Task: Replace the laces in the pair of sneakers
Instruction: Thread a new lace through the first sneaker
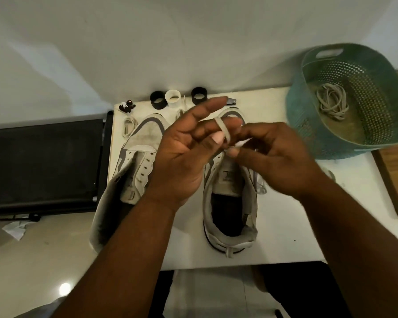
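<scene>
Presently, a flat off-white shoelace (223, 131) is held above the right-hand grey-and-white canvas sneaker (230, 203), which stands on the white tabletop (308, 203) with its toe pointing away from the person. The lace is looped over the fingers of the left hand (184, 157); those fingers are spread and only slightly bent, apparently serving as a former around which the lace is wound or kept taut. The right hand (274, 161) is blurred, but its thumb and forefinger are seen pinching the lace just beside the left fingers, presumably to control the free end. Whether the lace is being coiled after removal or readied for threading cannot be told.

The left-hand grey-and-white sneaker (133, 171) lies alongside, unlaced, its eyelets bare and its tongue exposed, so lacing there is judged not yet done. The eyelets of the right-hand sneaker are mostly hidden by the hands.

A coiled pale lace (128, 126) is noted near the left sneaker's toe, probably set within reach for fitting. Further pale laces (331, 99) lie bundled inside a teal perforated plastic basket (313, 134) at the table's far right corner, seemingly kept apart from those in use. Two black rings (157, 102) and one white ring (173, 98) stand along the far edge, beside a small dark-and-white object (126, 106) that cannot be identified.
</scene>
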Motion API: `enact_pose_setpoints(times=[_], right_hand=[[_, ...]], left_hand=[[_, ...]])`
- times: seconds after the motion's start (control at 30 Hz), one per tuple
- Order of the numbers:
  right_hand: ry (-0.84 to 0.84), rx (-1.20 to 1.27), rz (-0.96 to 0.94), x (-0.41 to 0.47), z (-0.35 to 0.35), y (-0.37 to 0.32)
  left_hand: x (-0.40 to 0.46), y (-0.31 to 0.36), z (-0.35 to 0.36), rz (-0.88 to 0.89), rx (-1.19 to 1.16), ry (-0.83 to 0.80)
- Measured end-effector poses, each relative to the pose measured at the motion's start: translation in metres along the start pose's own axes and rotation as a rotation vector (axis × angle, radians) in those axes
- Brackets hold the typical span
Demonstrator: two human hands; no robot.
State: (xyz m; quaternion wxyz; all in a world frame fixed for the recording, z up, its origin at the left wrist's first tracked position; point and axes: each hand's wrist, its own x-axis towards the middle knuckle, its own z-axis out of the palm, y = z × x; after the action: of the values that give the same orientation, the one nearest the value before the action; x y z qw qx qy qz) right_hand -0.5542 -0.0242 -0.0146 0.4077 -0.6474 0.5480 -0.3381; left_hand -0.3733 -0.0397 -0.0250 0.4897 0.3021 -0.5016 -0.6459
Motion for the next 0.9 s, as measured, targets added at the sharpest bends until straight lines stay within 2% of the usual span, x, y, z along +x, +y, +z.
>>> enact_pose_setpoints(times=[0.07, 0.13, 0.3, 0.37, 0.4, 0.47, 0.53, 0.57, 0.63, 0.7, 0.73, 0.77, 0.83, 0.9], right_hand=[[-0.076, -0.016, -0.05, 0.001, 0.014, 0.005], [-0.061, -0.023, -0.061, 0.003, 0.019, 0.011], [-0.013, 0.477, 0.063, 0.002, -0.011, 0.017], [0.072, 0.609, 0.111, 0.003, -0.02, 0.019], [0.131, 0.574, 0.133, 0.004, -0.019, 0.019], [0.227, 0.342, 0.147, 0.005, -0.013, 0.02], [0.194, 0.114, 0.084, 0.006, -0.005, 0.018], [0.155, 0.033, 0.039, 0.006, 0.0, 0.016], [0.091, -0.057, -0.055, 0.006, 0.007, 0.013], [0.083, -0.065, -0.149, 0.006, 0.011, 0.011], [0.105, -0.055, -0.166, 0.005, 0.011, 0.012], [0.133, -0.041, -0.151, 0.005, 0.009, 0.013], [0.194, -0.013, -0.063, 0.006, -0.001, 0.018], [0.26, -0.008, -0.005, 0.007, -0.012, 0.025]], left_hand=[[0.0, -0.002, 0.006, -0.042, -0.026, -0.012], [0.001, -0.004, 0.011, -0.072, -0.057, 0.04], [0.008, -0.006, 0.006, -0.022, -0.106, 0.434], [0.009, -0.01, 0.003, -0.034, 0.001, 0.597], [0.008, -0.012, 0.001, -0.049, 0.112, 0.666], [0.003, -0.019, -0.005, -0.046, 0.521, 0.733], [-0.003, -0.02, -0.007, 0.089, 0.934, 0.686], [-0.004, -0.019, -0.006, 0.211, 1.038, 0.609], [-0.005, -0.018, -0.001, 0.357, 1.034, 0.323], [-0.001, -0.017, 0.001, 0.243, 0.908, 0.05], [0.0, -0.017, 0.0, 0.149, 0.847, -0.004], [0.001, -0.017, -0.002, 0.093, 0.808, -0.005], [0.003, -0.018, -0.008, 0.111, 0.792, 0.121], [0.006, -0.019, -0.016, 0.095, 0.752, 0.407]])
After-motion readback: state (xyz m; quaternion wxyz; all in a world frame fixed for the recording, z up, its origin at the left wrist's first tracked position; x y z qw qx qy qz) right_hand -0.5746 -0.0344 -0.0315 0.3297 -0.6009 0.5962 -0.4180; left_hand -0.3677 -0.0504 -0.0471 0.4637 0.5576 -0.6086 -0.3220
